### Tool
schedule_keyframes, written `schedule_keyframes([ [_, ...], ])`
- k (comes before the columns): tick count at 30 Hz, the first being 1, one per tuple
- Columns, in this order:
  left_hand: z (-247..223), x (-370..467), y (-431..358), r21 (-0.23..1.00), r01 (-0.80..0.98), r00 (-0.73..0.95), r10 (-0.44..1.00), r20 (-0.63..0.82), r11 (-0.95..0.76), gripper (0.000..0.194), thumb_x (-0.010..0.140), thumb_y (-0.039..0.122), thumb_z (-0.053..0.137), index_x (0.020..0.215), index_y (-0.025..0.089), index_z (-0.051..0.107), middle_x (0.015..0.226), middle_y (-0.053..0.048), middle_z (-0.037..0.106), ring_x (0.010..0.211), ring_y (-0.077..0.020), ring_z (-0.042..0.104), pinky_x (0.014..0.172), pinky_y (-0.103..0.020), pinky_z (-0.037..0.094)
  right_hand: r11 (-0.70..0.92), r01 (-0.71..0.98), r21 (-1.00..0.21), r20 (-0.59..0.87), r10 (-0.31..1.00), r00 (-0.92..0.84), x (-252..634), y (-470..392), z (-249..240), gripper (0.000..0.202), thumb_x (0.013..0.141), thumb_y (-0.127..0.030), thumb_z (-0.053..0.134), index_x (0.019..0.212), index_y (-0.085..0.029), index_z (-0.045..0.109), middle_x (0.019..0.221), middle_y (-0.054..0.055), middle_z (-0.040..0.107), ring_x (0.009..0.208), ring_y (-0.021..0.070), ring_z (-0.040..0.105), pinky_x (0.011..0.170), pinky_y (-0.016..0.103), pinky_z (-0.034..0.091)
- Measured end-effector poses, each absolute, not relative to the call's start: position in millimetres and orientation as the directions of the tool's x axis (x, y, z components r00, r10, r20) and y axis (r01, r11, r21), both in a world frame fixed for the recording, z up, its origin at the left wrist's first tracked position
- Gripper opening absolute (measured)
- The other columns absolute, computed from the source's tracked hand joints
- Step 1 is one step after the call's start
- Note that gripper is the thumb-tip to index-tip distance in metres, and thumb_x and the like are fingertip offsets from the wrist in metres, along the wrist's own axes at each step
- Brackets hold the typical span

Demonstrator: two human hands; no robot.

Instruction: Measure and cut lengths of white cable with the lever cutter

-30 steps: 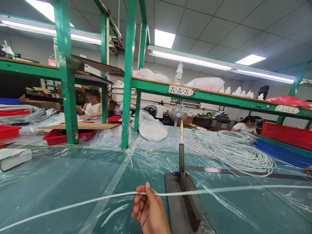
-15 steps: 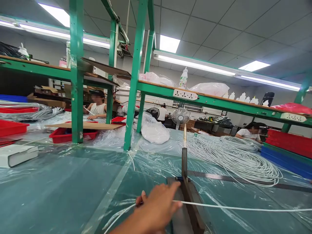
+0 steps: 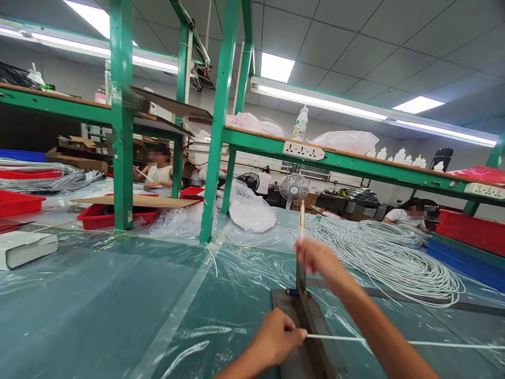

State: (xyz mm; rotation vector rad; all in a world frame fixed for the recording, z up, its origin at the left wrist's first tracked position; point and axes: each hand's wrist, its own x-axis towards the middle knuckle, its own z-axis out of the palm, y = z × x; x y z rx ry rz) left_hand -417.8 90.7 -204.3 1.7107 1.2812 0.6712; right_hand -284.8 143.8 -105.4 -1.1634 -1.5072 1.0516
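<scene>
My left hand (image 3: 278,338) pinches a thin white cable (image 3: 394,341) that stretches off to the right, holding its end against the base of a grey metal lever cutter (image 3: 311,321) on the table. My right hand (image 3: 313,257) is closed around the cutter's upright handle (image 3: 302,221), near its top. The cutter's blade arm runs toward me between both hands. A big loose coil of white cable (image 3: 386,252) lies just right of the cutter.
Clear plastic sheeting (image 3: 98,300) covers the green table. Green shelf posts (image 3: 215,131) rise behind. Red trays (image 3: 98,217) and a white box (image 3: 23,247) sit left, stacked red and blue trays (image 3: 469,242) right. Other people work at benches behind.
My left hand slid right along the cable to the cutter base. My right hand came into view and took hold of the cutter's handle. The cable's left part is out of view.
</scene>
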Motion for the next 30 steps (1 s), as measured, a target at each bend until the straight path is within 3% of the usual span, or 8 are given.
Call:
schedule_keyframes([
  [2,-205.2,-414.9,90.8,0.853,0.518,0.265,0.959,-0.098,-0.056,0.027,0.072,0.031,0.059,0.051,0.013,0.057,0.045,0.006,0.028,0.05,-0.0081,0.028,0.052,-0.025,0.017,0.176,0.116,-0.978,0.192,0.971,0.143,-274.1,186.7,-84.1,0.014,0.086,-0.029,0.043,0.088,-0.019,0.052,0.078,-0.004,0.051,0.039,-0.0002,0.038,0.037,0.014,0.03],
  [4,-206.9,-412.3,91.3,0.836,0.549,0.202,0.973,-0.113,-0.016,0.028,0.069,0.035,0.063,0.052,0.013,0.057,0.047,0.006,0.03,0.052,-0.0087,0.032,0.052,-0.026,0.018,0.09,0.066,-0.994,0.105,0.96,0.258,-266.8,226.6,-74.5,0.013,0.086,-0.028,0.042,0.094,-0.018,0.047,0.082,-0.001,0.049,0.038,0.0012,0.037,0.037,0.017,0.035],
  [8,-211.1,-407.9,92.8,0.82,0.571,0.09,0.99,-0.113,0.042,0.03,0.061,0.042,0.069,0.06,0.014,0.058,0.058,0.003,0.044,0.062,-0.0121,0.042,0.054,-0.026,0.021,-0.038,-0.011,-0.999,-0.04,0.987,0.153,-264.0,268.3,-79.0,0.028,0.088,-0.044,0.037,0.094,-0.018,0.043,0.073,0.0,0.047,0.041,0.0062,0.042,0.045,0.024,0.047],
  [11,-213.9,-405.2,93.0,0.815,0.577,0.04,0.995,-0.096,0.055,0.03,0.059,0.042,0.071,0.058,0.014,0.058,0.058,0.001,0.047,0.061,-0.013,0.043,0.053,-0.026,0.022,-0.081,-0.047,-0.996,-0.085,0.993,0.081,-267.1,272.0,-81.8,0.04,0.086,-0.056,0.031,0.086,-0.017,0.043,0.066,-0.001,0.046,0.043,0.0076,0.044,0.046,0.023,0.049],
  [19,-217.8,-401.3,92.4,0.837,0.545,0.006,0.998,-0.067,0.053,0.036,0.057,0.043,0.074,0.052,0.015,0.052,0.051,0.004,0.043,0.057,-0.0108,0.041,0.051,-0.025,0.02,-0.085,-0.132,-0.988,-0.095,0.993,0.068,-248.7,237.4,-55.8,0.057,0.085,-0.061,0.014,0.083,-0.014,0.047,0.07,0.004,0.053,0.049,0.0107,0.053,0.043,0.022,0.05],
  [25,-212.4,-397.5,91.9,0.84,0.534,0.029,0.991,-0.131,0.095,0.043,0.06,0.036,0.074,0.043,0.017,0.04,0.043,0.006,0.035,0.049,-0.0087,0.037,0.05,-0.026,0.018,-0.087,-0.257,-0.963,-0.097,0.995,0.025,-221.1,145.3,-42.0,0.046,0.09,-0.046,0.025,0.095,-0.008,0.05,0.085,0.016,0.062,0.064,0.0155,0.064,0.054,0.021,0.056],
  [28,-210.3,-395.4,89.9,0.828,0.548,0.024,0.987,-0.156,0.117,0.043,0.059,0.034,0.073,0.04,0.018,0.038,0.041,0.006,0.034,0.046,-0.0092,0.035,0.049,-0.027,0.019,-0.12,-0.212,-0.97,-0.136,0.989,0.062,-214.5,90.9,-53.7,0.021,0.088,-0.02,0.042,0.106,-0.012,0.046,0.097,0.016,0.064,0.072,0.0168,0.067,0.059,0.02,0.058],
  [30,-208.8,-394.1,88.5,0.818,0.564,0.016,0.988,-0.151,0.116,0.044,0.059,0.033,0.071,0.038,0.018,0.036,0.04,0.006,0.033,0.045,-0.0094,0.033,0.049,-0.028,0.019,-0.156,-0.177,-0.972,-0.169,0.984,0.059,-214.0,57.1,-65.6,0.034,0.078,-0.007,0.055,0.11,-0.013,0.047,0.105,0.015,0.063,0.083,0.0194,0.066,0.064,0.019,0.058],
])
